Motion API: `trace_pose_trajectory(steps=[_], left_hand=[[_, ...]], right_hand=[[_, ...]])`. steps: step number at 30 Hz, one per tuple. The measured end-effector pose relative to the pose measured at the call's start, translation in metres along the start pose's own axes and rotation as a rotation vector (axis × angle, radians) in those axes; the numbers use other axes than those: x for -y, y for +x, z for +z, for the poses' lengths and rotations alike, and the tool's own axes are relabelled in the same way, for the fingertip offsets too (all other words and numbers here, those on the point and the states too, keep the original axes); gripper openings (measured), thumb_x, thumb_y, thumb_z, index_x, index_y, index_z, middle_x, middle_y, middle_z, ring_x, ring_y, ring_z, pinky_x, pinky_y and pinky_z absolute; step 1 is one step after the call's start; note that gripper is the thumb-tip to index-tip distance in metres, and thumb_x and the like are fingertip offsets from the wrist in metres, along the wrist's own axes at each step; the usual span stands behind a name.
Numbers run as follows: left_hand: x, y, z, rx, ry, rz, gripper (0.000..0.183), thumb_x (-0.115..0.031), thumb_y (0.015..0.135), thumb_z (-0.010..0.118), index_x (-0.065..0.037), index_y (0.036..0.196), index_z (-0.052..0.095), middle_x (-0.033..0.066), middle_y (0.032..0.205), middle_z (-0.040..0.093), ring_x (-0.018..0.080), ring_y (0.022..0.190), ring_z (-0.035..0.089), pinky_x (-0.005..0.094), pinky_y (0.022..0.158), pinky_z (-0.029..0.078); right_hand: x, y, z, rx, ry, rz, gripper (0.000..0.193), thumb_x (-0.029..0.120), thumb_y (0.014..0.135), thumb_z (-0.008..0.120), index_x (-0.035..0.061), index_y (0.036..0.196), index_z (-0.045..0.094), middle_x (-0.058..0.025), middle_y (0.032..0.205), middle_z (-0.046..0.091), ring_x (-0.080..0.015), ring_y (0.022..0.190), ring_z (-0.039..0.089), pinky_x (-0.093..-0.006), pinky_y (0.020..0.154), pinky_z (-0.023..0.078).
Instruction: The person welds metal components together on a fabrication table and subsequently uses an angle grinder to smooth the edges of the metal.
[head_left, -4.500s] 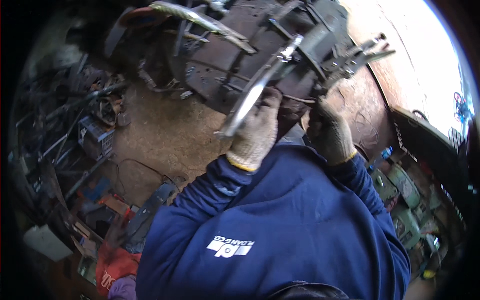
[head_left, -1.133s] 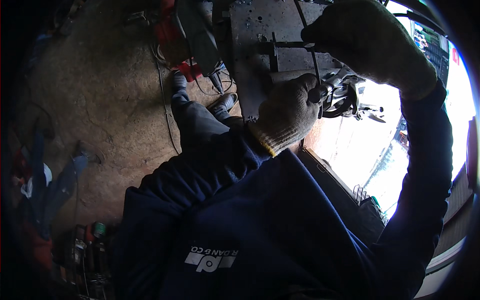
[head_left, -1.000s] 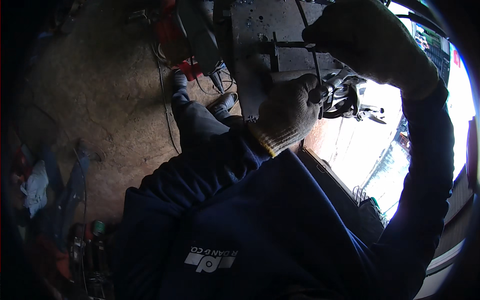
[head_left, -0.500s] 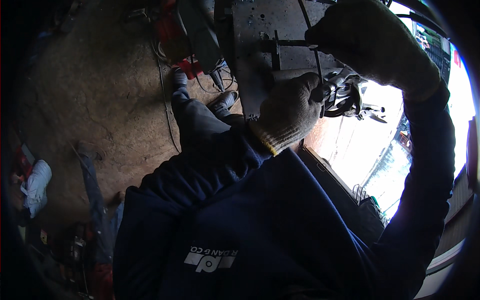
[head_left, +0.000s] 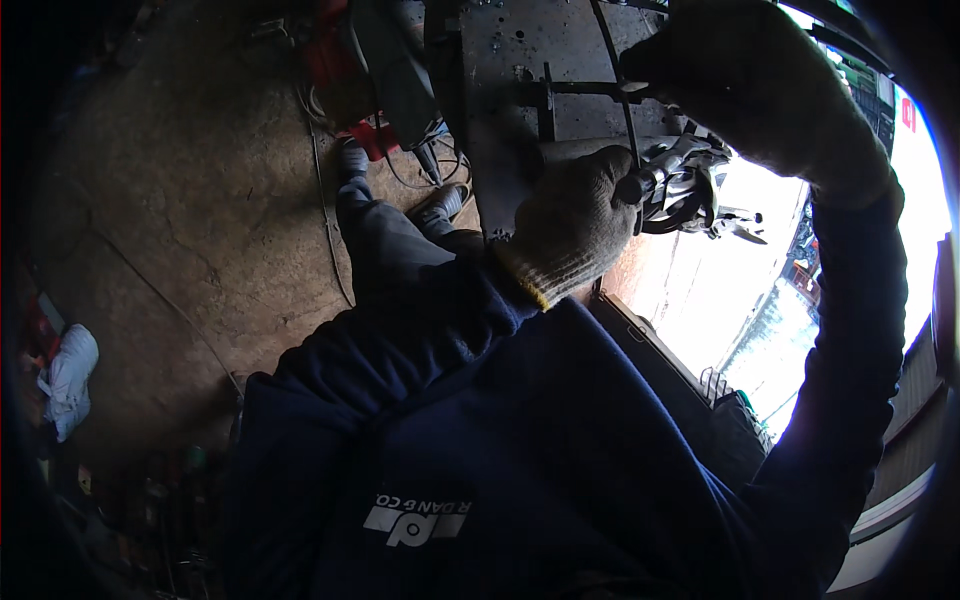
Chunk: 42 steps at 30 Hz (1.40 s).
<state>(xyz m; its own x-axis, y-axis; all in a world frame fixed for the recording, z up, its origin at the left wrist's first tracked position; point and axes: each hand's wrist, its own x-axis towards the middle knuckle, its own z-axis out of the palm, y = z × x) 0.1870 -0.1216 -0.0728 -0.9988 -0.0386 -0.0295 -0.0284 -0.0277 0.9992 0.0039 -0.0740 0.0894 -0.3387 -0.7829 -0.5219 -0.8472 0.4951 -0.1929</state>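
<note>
Bars (head_left: 587,88) cross on the worktop (head_left: 490,60), seemingly mid-job. Left hand (head_left: 572,215) grips a round-ended tool (head_left: 629,189); right hand (head_left: 750,85), I can't tell.

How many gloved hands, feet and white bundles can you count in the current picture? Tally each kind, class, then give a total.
Gloved hands (left hand, right hand): 2
Feet: 2
White bundle: 1
Total: 5

My navy top (head_left: 560,400): white lettering (head_left: 424,502) and emblem (head_left: 416,526), upside down to me;
Right background: red mark (head_left: 908,114); too small to read
</note>
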Motion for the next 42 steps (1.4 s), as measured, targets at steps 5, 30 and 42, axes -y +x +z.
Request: trace_pose_trajectory(steps=[5,30,42], left_hand=[[0.007,-0.001,0.003,0.075,-0.026,-0.042,0.018,-0.019,0.093,0.069,-0.006,0.106,0.066,0.0146,0.085,0.071,0.0309,0.077,0.071,0.0394,0.065,0.057],[-0.001,0.000,-0.003,0.177,0.028,-0.096,0.027,-0.020,0.092,0.073,-0.007,0.114,0.064,0.0125,0.095,0.071,0.0281,0.085,0.072,0.0372,0.072,0.058],[0.004,0.003,0.000,0.214,-0.008,-0.162,0.033,-0.018,0.090,0.076,-0.009,0.120,0.067,0.0105,0.103,0.075,0.0240,0.091,0.075,0.0320,0.075,0.061]], right_hand=[[-0.007,0.002,0.011,0.125,0.110,0.058,0.018,0.020,0.089,0.070,0.0166,0.104,0.079,-0.0067,0.089,0.075,-0.0233,0.080,0.073,-0.0374,0.075,0.061],[0.011,0.000,-0.004,0.231,0.067,0.298,0.014,0.026,0.092,0.068,0.0174,0.098,0.078,-0.0056,0.084,0.074,-0.0224,0.076,0.072,-0.0374,0.072,0.060],[0.003,0.006,0.007,0.250,-0.326,0.055,0.022,0.028,0.095,0.060,0.0168,0.101,0.077,-0.0061,0.086,0.073,-0.0247,0.087,0.072,-0.0395,0.081,0.060]])
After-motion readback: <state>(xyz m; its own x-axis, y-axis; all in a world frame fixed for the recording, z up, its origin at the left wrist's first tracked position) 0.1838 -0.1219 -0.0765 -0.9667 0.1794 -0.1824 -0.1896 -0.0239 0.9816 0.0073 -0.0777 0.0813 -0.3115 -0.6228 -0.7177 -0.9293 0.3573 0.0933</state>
